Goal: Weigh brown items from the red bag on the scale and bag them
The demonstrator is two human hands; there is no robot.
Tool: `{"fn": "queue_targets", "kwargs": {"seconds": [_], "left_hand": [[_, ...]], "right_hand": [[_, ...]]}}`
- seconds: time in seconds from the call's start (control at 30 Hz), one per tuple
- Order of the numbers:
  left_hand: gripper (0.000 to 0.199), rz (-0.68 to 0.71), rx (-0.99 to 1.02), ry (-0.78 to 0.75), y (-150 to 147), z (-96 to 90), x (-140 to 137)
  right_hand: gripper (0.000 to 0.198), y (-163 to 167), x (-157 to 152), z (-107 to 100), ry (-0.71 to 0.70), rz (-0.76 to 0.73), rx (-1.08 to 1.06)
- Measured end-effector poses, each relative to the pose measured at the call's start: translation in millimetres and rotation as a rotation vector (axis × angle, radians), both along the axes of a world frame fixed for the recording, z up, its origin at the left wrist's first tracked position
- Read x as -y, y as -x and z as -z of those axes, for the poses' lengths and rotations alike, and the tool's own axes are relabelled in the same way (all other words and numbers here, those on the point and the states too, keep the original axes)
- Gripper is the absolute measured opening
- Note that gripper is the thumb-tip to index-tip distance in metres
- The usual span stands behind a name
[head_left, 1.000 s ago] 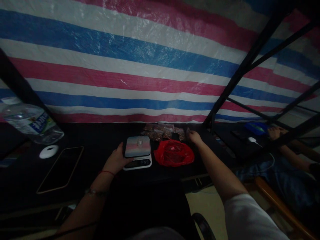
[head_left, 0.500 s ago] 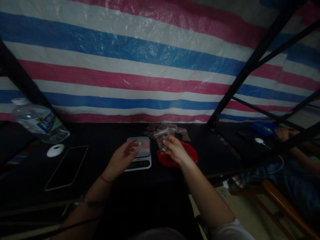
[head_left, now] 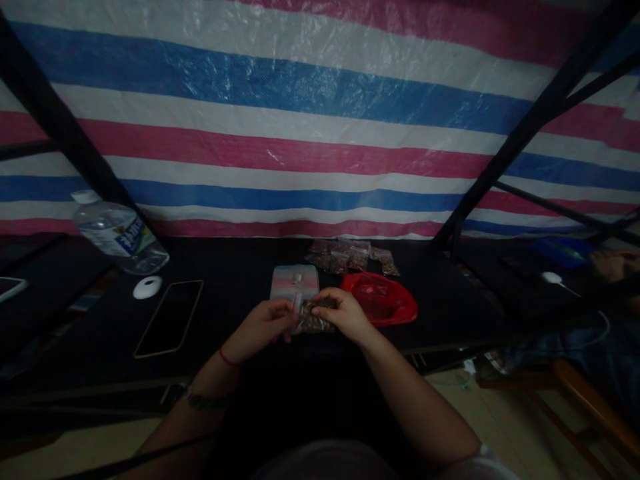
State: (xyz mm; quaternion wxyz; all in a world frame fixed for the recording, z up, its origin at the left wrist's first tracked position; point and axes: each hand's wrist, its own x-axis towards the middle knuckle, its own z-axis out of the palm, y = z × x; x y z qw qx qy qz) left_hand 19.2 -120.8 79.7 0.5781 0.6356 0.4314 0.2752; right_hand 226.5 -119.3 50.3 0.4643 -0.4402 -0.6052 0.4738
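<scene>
A small clear zip bag of brown bits [head_left: 316, 324] is held low, in front of a small flat scale [head_left: 281, 288]. My left hand [head_left: 267, 323] pinches the bag's zip end. My right hand [head_left: 346, 313] grips its other side, fingers closed on the plastic. On the scale's plate rests a small clear object [head_left: 298, 277], too small to name. The hands and bag hide the scale's front. An open red plastic bag [head_left: 407, 308] lies just right of my right hand. Behind it, several filled zip bags [head_left: 359, 259] lie in a loose group.
To the left are a clear plastic bottle [head_left: 117, 230], a white mouse [head_left: 147, 287] and a phone [head_left: 170, 319] on the black table [head_left: 230, 267]. Dark metal posts [head_left: 480, 180] flank a striped sheet. At far right, another person's hand [head_left: 613, 265] is near a blue object [head_left: 563, 252].
My right hand has brought the zip bag from over the red bag to the scale's front. My left hand has left the scale's plate and now holds the bag too. The view has shifted.
</scene>
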Motion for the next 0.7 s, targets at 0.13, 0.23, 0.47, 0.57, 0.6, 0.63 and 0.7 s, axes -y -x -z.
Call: {"fn": "queue_targets", "kwargs": {"seconds": [0.13,0.23,0.47,0.57,0.6,0.63,0.7], "left_hand": [[0.034,0.017,0.042,-0.035,-0.1,0.7,3.1],[0.033,-0.006,0.077,-0.005,-2.2,-0.7,3.5],[0.027,-0.055,0.106,-0.044,-9.8,6.8,10.5],[0.03,-0.031,0.062,-0.085,-12.0,8.9,13.7],[0.03,-0.025,0.05,-0.087,-12.4,8.5,14.4],[0.031,-0.022,0.038,-0.086,-12.5,7.7,14.9],[0.03,-0.039,0.022,-0.094,-11.7,5.1,15.5]], "right_hand": [[0.02,0.5,6.7,2.6,-0.097,0.018,0.07],[0.017,1.7,12.8,-0.7,-0.299,0.234,0.158],[0.024,18.3,42.1,-12.4,-0.345,0.077,0.298],[0.031,24.6,45.9,-12.4,-0.36,0.072,0.375],[0.03,25.6,45.4,-12.9,-0.356,0.068,0.39],[0.028,26.1,44.5,-13.9,-0.347,0.053,0.391],[0.027,25.5,44.1,-16.0,-0.327,0.011,0.359]]}}
